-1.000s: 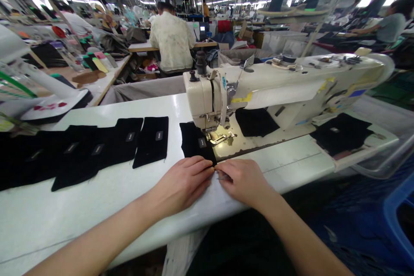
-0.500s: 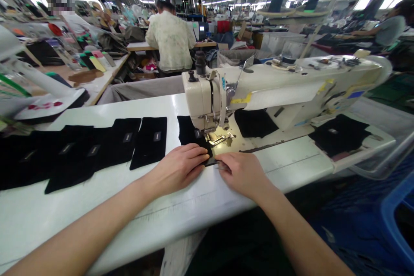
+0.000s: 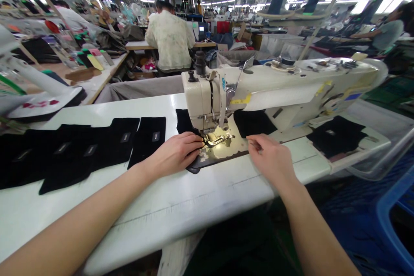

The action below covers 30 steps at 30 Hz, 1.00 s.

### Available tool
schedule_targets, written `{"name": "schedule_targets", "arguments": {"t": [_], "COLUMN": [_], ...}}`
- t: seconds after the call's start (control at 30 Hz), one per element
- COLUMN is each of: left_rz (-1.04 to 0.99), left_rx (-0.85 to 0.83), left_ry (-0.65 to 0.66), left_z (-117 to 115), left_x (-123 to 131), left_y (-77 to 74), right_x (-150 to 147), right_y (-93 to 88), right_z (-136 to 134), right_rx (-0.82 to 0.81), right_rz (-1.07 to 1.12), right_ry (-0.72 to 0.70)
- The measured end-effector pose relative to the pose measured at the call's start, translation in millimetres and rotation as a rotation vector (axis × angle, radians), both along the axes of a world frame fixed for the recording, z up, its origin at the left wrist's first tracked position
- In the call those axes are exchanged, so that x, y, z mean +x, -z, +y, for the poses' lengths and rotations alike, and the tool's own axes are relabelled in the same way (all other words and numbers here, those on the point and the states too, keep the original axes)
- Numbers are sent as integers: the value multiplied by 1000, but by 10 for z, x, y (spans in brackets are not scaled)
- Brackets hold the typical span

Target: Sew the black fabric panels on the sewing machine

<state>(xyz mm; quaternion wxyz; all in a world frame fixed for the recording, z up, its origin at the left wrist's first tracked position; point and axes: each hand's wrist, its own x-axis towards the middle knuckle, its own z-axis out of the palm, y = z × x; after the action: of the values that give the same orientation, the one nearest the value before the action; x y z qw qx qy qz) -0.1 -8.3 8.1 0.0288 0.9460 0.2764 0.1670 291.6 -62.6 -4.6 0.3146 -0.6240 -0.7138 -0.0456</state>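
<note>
My left hand (image 3: pixel 177 151) lies with its fingers stretched flat on a black fabric piece (image 3: pixel 185 121) at the needle area of a cream sewing machine (image 3: pixel 202 95). Its fingertips are beside the metal presser foot (image 3: pixel 213 141); they hide part of the fabric. My right hand (image 3: pixel 270 153) is right of the foot, fingers curled closed. Its fingertips meet the near edge of a second black fabric piece (image 3: pixel 254 123) under the machine's arm. What those fingers hold, if anything, is hidden.
Several overlapping black pieces with small labels (image 3: pixel 126 138) lie on the white table (image 3: pixel 155 198) at left. Another black piece (image 3: pixel 336 136) lies at the right end. A blue plastic crate (image 3: pixel 381 211) stands low at right. A person (image 3: pixel 170 39) sits ahead, back turned.
My right hand has moved right and away from me, from the fabric by the foot to the piece under the arm. My left hand and its fabric have shifted slightly away from me.
</note>
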Motion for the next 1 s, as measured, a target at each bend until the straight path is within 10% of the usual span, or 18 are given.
{"name": "schedule_targets", "arguments": {"t": [0.57, 1.0], "left_rz": [-6, -115], "left_rx": [2, -73], "left_ry": [-42, -189], "left_z": [79, 59], "left_x": [-17, -307], "left_y": [-4, 141], "right_x": [338, 328], "right_y": [66, -153], "right_z": [475, 250], "right_rx": [-152, 283], "right_rz": [-1, 114], "right_ry": [108, 371]}}
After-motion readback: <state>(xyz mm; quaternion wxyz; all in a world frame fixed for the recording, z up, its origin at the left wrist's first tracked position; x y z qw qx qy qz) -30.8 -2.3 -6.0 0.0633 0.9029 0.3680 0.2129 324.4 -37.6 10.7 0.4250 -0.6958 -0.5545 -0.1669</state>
